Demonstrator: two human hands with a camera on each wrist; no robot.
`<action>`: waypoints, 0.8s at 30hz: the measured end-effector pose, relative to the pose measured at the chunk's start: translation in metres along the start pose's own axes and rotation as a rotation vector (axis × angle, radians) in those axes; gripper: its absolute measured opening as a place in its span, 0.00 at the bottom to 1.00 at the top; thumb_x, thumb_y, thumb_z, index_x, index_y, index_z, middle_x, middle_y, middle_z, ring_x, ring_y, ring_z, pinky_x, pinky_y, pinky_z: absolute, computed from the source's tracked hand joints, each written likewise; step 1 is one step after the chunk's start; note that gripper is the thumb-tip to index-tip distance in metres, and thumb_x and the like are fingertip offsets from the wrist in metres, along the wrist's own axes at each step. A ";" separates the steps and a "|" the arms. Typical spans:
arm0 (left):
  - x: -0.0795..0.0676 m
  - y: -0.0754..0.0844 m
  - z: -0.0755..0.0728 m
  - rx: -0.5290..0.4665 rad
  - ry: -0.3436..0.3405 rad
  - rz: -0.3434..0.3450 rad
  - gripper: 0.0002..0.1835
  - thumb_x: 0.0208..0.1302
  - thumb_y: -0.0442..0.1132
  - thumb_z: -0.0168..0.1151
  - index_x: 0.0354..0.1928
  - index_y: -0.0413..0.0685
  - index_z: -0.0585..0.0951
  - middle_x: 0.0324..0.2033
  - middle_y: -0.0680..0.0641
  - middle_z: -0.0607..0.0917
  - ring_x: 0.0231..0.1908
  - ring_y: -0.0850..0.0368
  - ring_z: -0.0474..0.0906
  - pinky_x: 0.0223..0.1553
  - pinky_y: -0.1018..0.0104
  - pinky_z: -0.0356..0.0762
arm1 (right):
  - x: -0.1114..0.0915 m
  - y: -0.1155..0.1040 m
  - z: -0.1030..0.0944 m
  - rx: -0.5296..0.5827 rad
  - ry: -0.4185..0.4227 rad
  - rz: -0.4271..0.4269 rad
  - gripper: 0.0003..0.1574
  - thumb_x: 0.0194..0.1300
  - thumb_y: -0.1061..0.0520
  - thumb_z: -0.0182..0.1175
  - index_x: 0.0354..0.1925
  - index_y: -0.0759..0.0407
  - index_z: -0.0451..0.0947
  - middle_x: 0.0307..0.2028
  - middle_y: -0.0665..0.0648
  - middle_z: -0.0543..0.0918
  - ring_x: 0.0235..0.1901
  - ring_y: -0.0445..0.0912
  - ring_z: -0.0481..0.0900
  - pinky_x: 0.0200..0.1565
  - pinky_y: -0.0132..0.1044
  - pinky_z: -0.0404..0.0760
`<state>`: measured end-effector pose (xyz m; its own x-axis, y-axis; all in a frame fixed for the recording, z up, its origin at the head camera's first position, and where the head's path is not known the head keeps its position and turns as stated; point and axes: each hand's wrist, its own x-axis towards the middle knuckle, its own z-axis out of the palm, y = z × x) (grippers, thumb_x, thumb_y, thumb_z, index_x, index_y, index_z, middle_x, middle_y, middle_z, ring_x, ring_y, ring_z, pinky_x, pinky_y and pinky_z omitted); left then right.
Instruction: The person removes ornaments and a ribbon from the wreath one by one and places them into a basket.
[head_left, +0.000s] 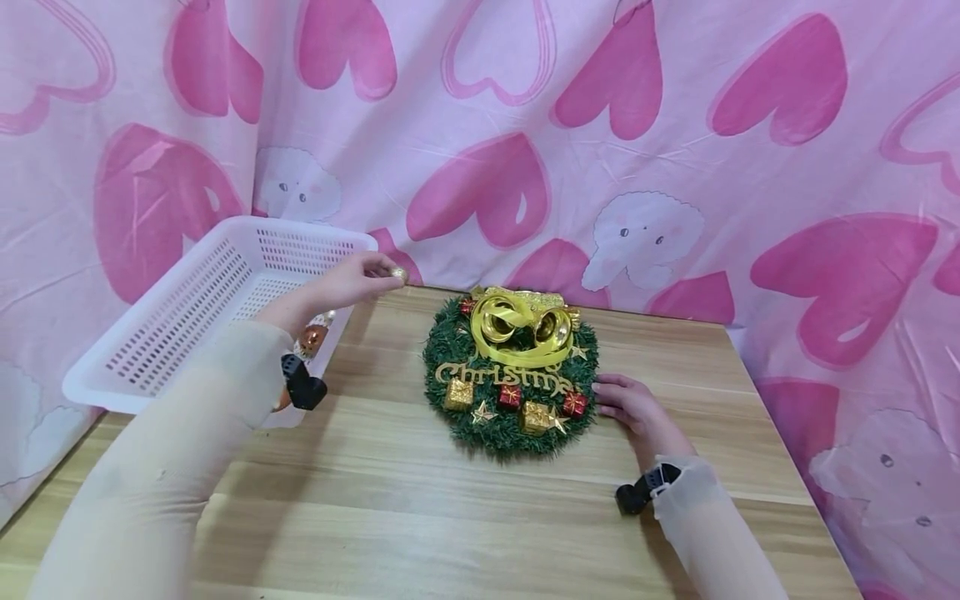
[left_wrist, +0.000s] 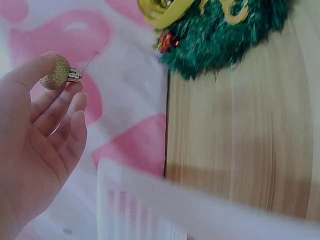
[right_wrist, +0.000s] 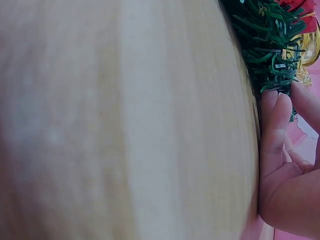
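Note:
My left hand (head_left: 341, 289) is over the far right rim of the white basket, pinching a small gold glitter bauble (left_wrist: 56, 73) between thumb and fingers. A metallic cap and a thin wire loop show on the bauble in the left wrist view. On the table lies a green tinsel wreath (head_left: 495, 440) with a gold "Christmas" sign, gold and red gift boxes, stars, and a yellow ribbon bow with gold bells near its top. At the wreath's right edge, my right hand (head_left: 637, 408) grips the tinsel, thumb and fingertips on either side of it in the right wrist view.
The white slotted plastic basket (head_left: 161, 287) stands at the left, partly behind my left forearm. An orange-brown ornament (head_left: 311, 340) shows inside its right side. The wooden table (head_left: 405, 517) ends at a pink heart-patterned curtain (head_left: 480, 108) behind.

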<state>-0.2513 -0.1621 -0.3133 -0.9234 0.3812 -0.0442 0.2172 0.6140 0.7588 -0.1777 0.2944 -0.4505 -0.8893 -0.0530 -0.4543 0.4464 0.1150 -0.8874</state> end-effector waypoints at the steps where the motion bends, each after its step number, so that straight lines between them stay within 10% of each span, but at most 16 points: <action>1: -0.002 -0.003 -0.003 0.001 0.008 -0.003 0.17 0.65 0.43 0.57 0.48 0.38 0.76 0.42 0.40 0.80 0.40 0.53 0.76 0.41 0.61 0.78 | 0.000 0.000 0.000 0.006 0.001 0.002 0.37 0.64 0.59 0.58 0.65 0.71 0.55 0.32 0.43 0.79 0.32 0.36 0.78 0.38 0.26 0.80; 17: -0.035 -0.050 -0.036 0.042 0.051 -0.141 0.26 0.67 0.51 0.53 0.57 0.38 0.71 0.49 0.36 0.76 0.50 0.42 0.74 0.44 0.55 0.79 | -0.001 -0.001 -0.001 0.013 0.002 0.008 0.36 0.64 0.60 0.57 0.65 0.71 0.56 0.31 0.43 0.79 0.31 0.36 0.79 0.38 0.27 0.80; 24: -0.044 -0.072 -0.046 0.084 0.044 -0.174 0.23 0.68 0.50 0.52 0.51 0.35 0.72 0.48 0.32 0.77 0.47 0.41 0.75 0.35 0.67 0.77 | 0.002 0.000 -0.002 0.021 -0.001 0.011 0.34 0.65 0.60 0.57 0.64 0.70 0.58 0.31 0.43 0.78 0.32 0.36 0.78 0.38 0.27 0.80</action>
<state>-0.2404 -0.2551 -0.3361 -0.9618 0.2352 -0.1398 0.0775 0.7243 0.6852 -0.1795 0.2959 -0.4509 -0.8844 -0.0526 -0.4638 0.4580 0.0946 -0.8839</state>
